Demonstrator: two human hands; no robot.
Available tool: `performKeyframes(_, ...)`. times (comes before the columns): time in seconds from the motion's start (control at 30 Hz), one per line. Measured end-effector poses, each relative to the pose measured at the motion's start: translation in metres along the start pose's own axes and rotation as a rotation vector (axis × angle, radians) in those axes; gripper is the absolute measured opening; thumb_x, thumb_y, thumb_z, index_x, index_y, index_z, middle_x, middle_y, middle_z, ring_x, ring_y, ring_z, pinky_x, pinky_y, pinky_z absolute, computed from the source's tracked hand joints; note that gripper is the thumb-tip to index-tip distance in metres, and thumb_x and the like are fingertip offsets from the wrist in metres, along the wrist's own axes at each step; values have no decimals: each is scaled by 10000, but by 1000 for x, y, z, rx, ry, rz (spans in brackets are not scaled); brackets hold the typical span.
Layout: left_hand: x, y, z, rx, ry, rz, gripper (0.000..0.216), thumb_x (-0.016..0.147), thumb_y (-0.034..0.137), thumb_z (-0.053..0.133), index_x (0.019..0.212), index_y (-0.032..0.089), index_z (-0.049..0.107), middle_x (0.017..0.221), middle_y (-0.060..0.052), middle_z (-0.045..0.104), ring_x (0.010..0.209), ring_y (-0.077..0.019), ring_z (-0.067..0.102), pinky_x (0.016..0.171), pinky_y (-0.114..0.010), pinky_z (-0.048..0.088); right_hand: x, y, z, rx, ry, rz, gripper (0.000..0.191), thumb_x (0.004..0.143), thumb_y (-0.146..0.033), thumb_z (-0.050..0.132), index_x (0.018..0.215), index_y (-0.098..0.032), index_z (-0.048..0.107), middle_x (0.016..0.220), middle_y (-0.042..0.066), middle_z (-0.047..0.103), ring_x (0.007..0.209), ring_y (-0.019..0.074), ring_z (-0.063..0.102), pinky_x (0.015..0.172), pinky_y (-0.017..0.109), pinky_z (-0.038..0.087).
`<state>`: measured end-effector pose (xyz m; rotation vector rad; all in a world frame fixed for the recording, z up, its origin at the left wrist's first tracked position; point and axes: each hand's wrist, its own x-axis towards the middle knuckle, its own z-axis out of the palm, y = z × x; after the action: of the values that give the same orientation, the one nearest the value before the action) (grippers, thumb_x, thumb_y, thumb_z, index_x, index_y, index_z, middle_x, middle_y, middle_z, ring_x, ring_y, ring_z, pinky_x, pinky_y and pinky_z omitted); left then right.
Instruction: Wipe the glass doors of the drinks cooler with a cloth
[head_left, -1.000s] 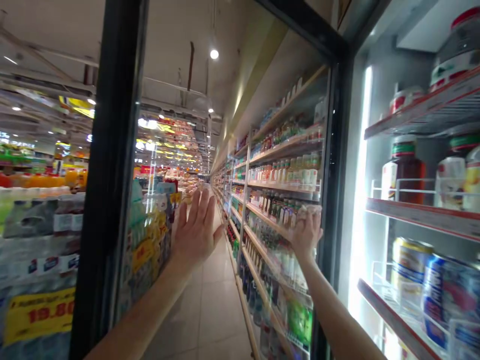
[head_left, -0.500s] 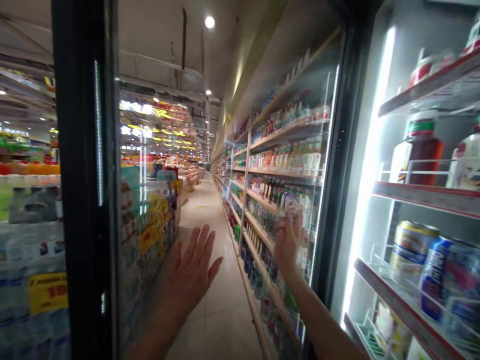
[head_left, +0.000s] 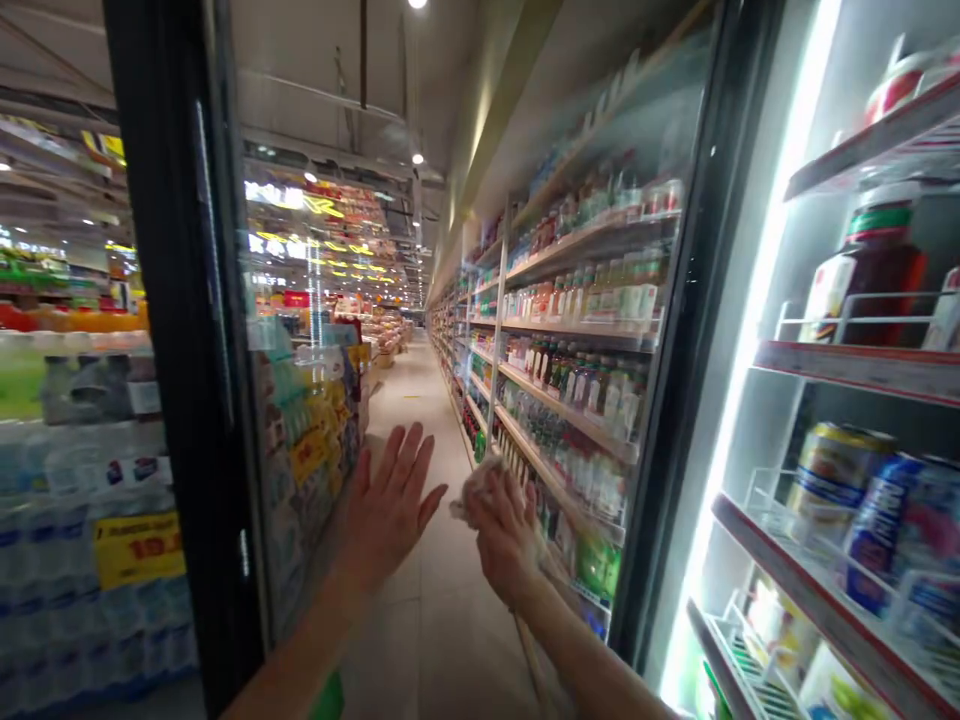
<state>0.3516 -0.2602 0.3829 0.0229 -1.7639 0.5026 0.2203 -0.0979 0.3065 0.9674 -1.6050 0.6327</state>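
A glass cooler door (head_left: 420, 400) with a black frame stands open in front of me. My left hand (head_left: 394, 505) lies flat against the glass, fingers spread. Right of it, my right hand (head_left: 504, 530) presses a crumpled pale cloth (head_left: 484, 488) to the same pane, its fingers bent over it. Part of the cloth is hidden under the fingers. Shelves of bottles and the aisle show in and through the glass behind both hands.
At the right, the lit cooler has shelves (head_left: 862, 370) with a dark red bottle (head_left: 874, 265) and several cans (head_left: 832, 480). The black door edge (head_left: 187, 330) runs down the left. Beyond it stand stacked water bottles (head_left: 82, 590) with a yellow price sign (head_left: 140, 550).
My right hand has moved left and down across the glass with the cloth, closer to my left hand. The left hand stays nearly in place. The view has shifted slightly.
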Motion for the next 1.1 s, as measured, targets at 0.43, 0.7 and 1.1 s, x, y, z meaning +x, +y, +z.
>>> performKeyframes(0.43,-73,5,1,17,-112,-97,730,859,326,509,1450,170,111,1413,-154,345,1366,-251,197,1128,-544,133,-42,-36,17,50,-101,50,606,813,-88,395,1373,-319,386,1437,64,399,1372,270,269,1079,570,223)
performKeyframes(0.7,-73,7,3,13,-150,-131,733,865,284,491,1453,176,65,1409,-157,344,1345,-266,244,1113,-564,145,-33,17,2,-98,170,468,566,877,-162,347,1433,-237,271,1499,145,253,1387,319,209,1019,637,242)
performKeyframes(1.1,-74,7,-2,65,-147,-116,716,874,308,487,1450,165,87,1427,-146,321,1365,-264,220,1122,-551,153,-8,-2,4,-33,145,396,568,892,-174,330,1447,-235,225,1515,152,201,1399,323,160,1024,656,214)
